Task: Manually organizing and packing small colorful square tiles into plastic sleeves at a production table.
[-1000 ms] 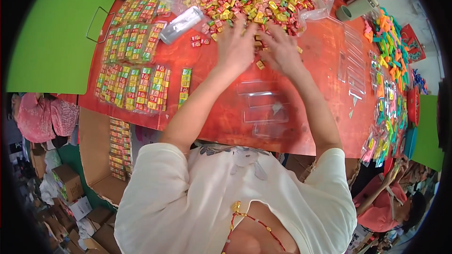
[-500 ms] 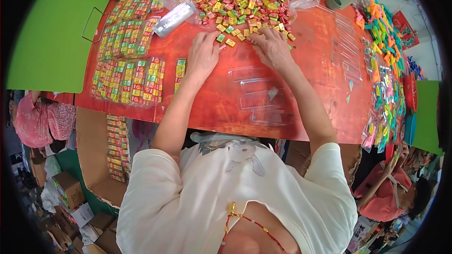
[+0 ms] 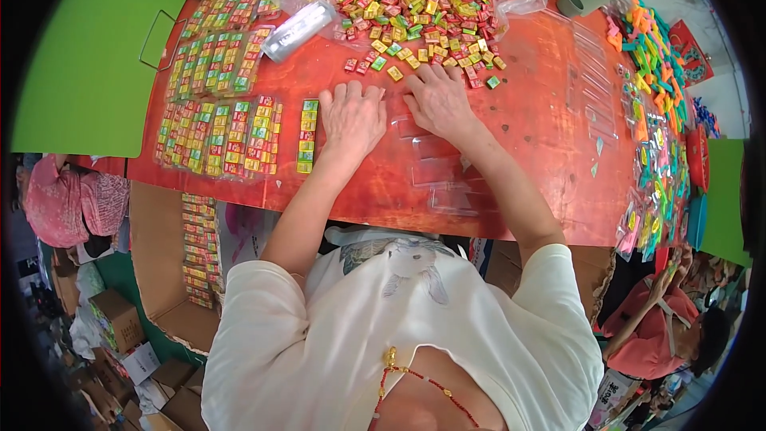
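My left hand (image 3: 353, 118) rests on the red table with its fingers bent down, the tips hidden beneath the knuckles. To its left lies a narrow clear tray (image 3: 306, 136) filled with a column of small wrapped blocks in red, yellow and green. My right hand (image 3: 440, 102) is curled at the near edge of a big heap of such blocks (image 3: 423, 0). A few loose blocks (image 3: 395, 73) lie just beyond and between the hands. Whatever is under the fingers cannot be seen. Empty clear plastic trays (image 3: 439, 161) lie below my right wrist.
Filled trays (image 3: 215, 140) lie in rows at the left, beside a silvery roll (image 3: 298, 30). More clear trays (image 3: 590, 72) are stacked at right, near bright plastic toys (image 3: 658, 56) and a mug (image 3: 570, 4). A cardboard box (image 3: 163, 271) stands below the table's left edge. Another person (image 3: 658, 327) sits at lower right.
Both hands have drawn back toward me from the heap and closer together. The filled narrow tray beside my left hand shows fully now. Several loose blocks at the heap's edge have come into view.
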Demonstrator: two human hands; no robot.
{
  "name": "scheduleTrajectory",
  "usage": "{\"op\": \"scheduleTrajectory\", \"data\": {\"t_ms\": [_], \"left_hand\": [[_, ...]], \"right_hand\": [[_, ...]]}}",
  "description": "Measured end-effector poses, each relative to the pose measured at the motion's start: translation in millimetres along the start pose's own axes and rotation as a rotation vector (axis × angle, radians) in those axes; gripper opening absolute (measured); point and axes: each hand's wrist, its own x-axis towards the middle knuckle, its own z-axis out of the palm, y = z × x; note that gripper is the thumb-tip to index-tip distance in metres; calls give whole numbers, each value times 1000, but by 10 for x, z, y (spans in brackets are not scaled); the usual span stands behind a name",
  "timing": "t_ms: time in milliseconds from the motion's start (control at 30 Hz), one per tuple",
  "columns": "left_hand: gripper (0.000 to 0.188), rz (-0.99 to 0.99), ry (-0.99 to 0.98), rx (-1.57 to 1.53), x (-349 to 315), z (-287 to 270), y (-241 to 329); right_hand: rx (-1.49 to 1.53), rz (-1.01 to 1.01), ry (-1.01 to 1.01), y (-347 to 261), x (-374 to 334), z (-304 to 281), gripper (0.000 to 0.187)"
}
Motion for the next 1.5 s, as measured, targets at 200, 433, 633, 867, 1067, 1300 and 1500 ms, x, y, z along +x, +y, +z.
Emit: {"op": "scheduleTrajectory", "data": {"t_ms": [200, 433, 633, 867, 1067, 1300, 1500], "left_hand": [[22, -52, -26, -104, 43, -120, 55], [19, 101, -80, -125, 56, 17, 10], [18, -9, 9, -58, 49, 30, -18], [21, -128, 61, -62, 234, -3, -216], [21, -145, -170, 92, 493, -21, -408], [21, -152, -295, 97, 399, -130, -409], [23, -32, -296, -38, 105, -226, -123]], "right_hand": [[-22, 9, 48, 22, 162, 13, 16], [12, -31, 10, 111, 81, 38, 26], [96, 1, -49, -76, -67, -75, 26], [125, 30, 11, -47, 207, -41, 29], [-70, 105, -44, -69, 612, 238, 25], [-48, -70, 87, 208, 393, 113, 19], [30, -54, -58, 262, 10, -162, 25]]}}
